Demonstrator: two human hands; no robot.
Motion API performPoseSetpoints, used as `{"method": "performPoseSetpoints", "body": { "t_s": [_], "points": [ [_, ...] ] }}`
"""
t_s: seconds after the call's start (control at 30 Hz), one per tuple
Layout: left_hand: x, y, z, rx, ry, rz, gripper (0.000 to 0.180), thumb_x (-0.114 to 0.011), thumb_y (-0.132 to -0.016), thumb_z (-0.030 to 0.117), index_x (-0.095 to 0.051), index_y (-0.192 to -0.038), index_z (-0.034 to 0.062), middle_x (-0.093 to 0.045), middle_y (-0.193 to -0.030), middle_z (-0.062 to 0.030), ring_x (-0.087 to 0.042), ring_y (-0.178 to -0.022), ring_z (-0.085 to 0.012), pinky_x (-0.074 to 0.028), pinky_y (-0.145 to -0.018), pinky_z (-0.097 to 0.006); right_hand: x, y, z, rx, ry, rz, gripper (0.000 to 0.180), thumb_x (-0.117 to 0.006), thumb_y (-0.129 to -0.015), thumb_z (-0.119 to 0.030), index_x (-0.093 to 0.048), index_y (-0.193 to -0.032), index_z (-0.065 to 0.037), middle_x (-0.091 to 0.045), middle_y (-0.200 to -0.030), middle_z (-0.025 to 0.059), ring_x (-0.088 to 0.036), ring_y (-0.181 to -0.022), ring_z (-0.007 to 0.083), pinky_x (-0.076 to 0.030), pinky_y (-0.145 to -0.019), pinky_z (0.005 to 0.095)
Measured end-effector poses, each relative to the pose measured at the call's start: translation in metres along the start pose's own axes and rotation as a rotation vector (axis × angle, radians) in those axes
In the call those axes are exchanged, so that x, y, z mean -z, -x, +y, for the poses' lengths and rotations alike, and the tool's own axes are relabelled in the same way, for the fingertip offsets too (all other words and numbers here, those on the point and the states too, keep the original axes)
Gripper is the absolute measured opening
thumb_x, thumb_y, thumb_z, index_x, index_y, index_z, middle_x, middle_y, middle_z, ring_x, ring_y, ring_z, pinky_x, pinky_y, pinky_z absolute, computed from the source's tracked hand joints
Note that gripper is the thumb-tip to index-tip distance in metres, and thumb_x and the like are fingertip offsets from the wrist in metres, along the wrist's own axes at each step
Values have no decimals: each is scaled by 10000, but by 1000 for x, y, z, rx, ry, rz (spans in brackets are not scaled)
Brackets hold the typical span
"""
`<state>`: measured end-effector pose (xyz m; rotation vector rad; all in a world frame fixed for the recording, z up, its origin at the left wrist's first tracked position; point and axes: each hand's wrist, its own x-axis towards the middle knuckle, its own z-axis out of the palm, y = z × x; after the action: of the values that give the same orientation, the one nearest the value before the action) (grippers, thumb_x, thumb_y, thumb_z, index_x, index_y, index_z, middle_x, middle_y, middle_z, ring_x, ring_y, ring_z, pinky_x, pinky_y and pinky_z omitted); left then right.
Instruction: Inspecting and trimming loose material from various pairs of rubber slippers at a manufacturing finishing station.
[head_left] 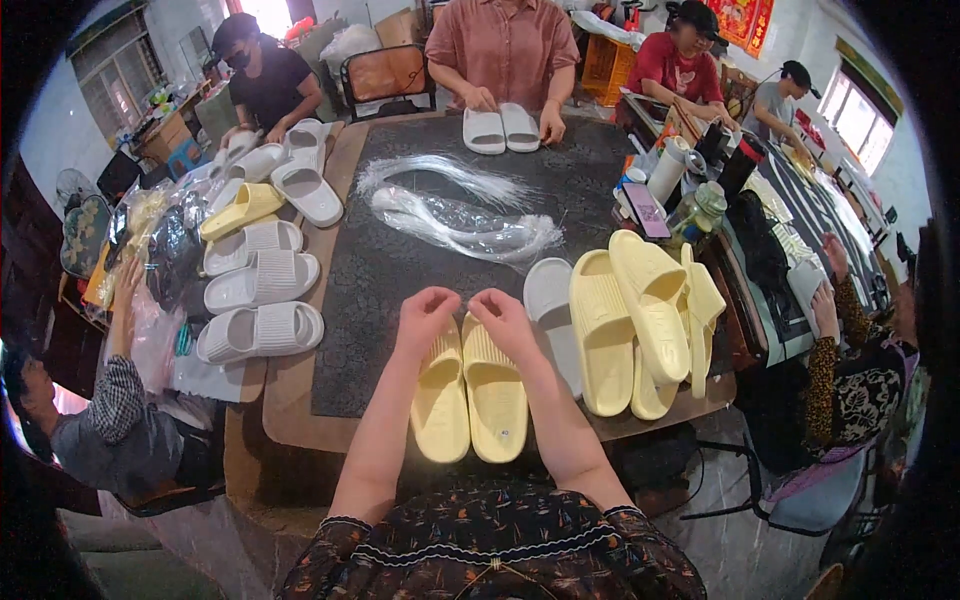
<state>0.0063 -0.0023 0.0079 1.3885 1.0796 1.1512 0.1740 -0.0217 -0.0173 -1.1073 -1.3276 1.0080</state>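
Observation:
A pair of yellow slide slippers (pixel 440 405) lies side by side at the table's near edge, heels toward me. Over their toe ends, my left hand (pixel 428 318) and my right hand (pixel 503 320) face each other, a small gap between them. Both sets of fingers are curled into a pinch; whatever they hold, if anything, is too fine or hidden to make out. Beside my right hand lies a grey slipper (pixel 552 315), with several more yellow slippers (pixel 605 350) piled to its right. Beyond my hands are two bundles of clear plastic strands (pixel 465 225).
Grey slippers (pixel 262 332) and one yellow slipper (pixel 243 212) line the left side, near plastic bags (pixel 150 330). Across the table, a person's hands touch a light grey pair (pixel 502 130). Bottles (pixel 668 170) and a phone (pixel 645 210) stand at right. Other people sit around.

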Motion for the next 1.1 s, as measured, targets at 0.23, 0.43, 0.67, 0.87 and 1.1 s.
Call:
{"method": "performPoseSetpoints", "body": {
  "t_s": [0.23, 0.43, 0.67, 0.87, 1.1],
  "points": [
    [2, 4, -7, 13, 123, 69, 143, -670, -805, 105, -663, -918, 18, -658, -818, -14, -588, -763, -70, -462, -696, -223, -2, 3, 2, -64, -31, 36, 137, -625, -856, -162, -616, -875, -26, -588, -731, -12, -509, -664, 56, -427, -614, 220],
    [-3, 2, -7, -33, -32, -38, 142, -666, -813, 109, -666, -921, 17, -658, -818, -7, -590, -758, -72, -463, -686, -224, -1, 1, -2, -12, -18, 53, 131, -614, -862, -151, -611, -872, -21, -588, -740, -5, -516, -672, 65, -431, -621, 224],
    [-7, 6, 2, 19, -6, -47, 128, -658, -812, 89, -668, -913, 12, -654, -810, -7, -581, -753, -65, -452, -686, -215, 0, 0, 3, 8, 38, 28, 127, -609, -861, -146, -606, -861, -19, -578, -717, -1, -506, -659, 67, -424, -606, 230],
    [-1, 4, 2, 52, 89, 48, 142, -661, -812, 103, -669, -918, 9, -656, -808, -12, -582, -747, -67, -451, -683, -219, -3, 0, -2, -13, 13, 45, 129, -608, -858, -146, -604, -861, -17, -575, -712, -4, -509, -660, 67, -423, -604, 229],
    [2, 4, -1, 44, 179, 51, 144, -661, -812, 111, -672, -913, 8, -655, -814, -17, -582, -745, -75, -453, -679, -224, -2, 1, -6, -24, -20, 56, 132, -610, -856, -145, -604, -867, -14, -573, -712, -4, -506, -662, 62, -420, -603, 224]
  ]
}}
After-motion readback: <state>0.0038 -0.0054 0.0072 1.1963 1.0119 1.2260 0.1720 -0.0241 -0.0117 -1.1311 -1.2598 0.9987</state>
